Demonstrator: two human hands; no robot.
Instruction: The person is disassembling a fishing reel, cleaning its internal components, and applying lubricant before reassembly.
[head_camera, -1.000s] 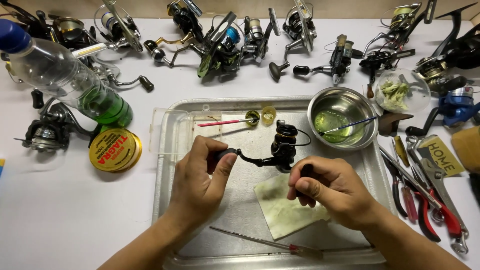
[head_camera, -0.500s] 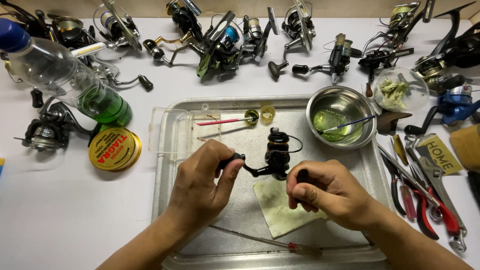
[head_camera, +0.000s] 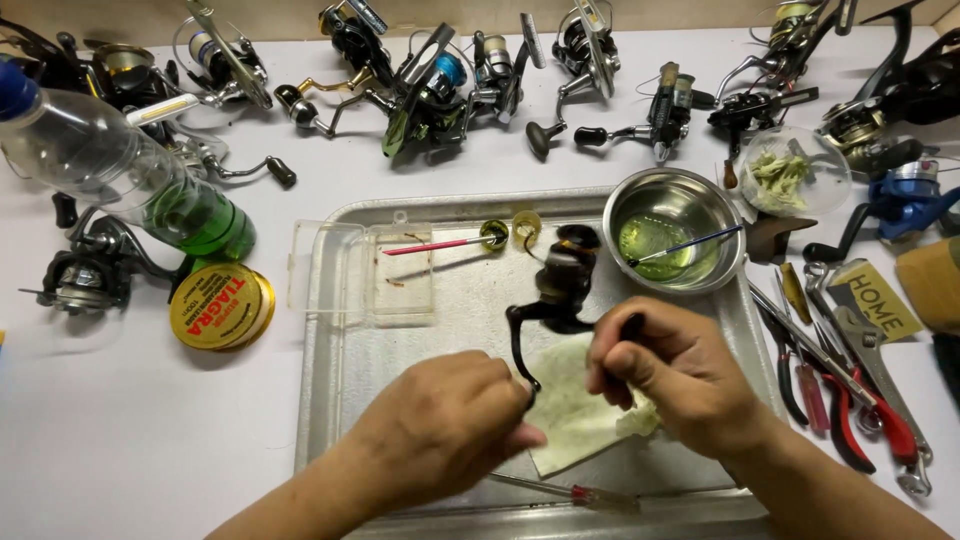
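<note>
Over a metal tray (head_camera: 330, 350) I hold a black fishing reel (head_camera: 562, 285) between both hands. My left hand (head_camera: 445, 425) grips the lower end of its curved black arm. My right hand (head_camera: 680, 375) is closed on the reel's foot and knob at the right. The reel body stands up above my hands. Under them lies a stained pale cloth (head_camera: 575, 420). A thin red-handled screwdriver (head_camera: 570, 492) lies at the tray's near edge.
A steel bowl (head_camera: 675, 230) with green liquid and a brush, a clear plastic box (head_camera: 365, 270) and a pink pick (head_camera: 440, 244) sit in the tray. Left: a plastic bottle (head_camera: 120, 170), a yellow tin (head_camera: 215, 305). Several reels line the back; pliers and wrenches (head_camera: 850, 370) lie right.
My left hand has slid down and toward me along the reel's arm. The reel has turned more upright and shifted slightly right. My right hand has stayed on its end.
</note>
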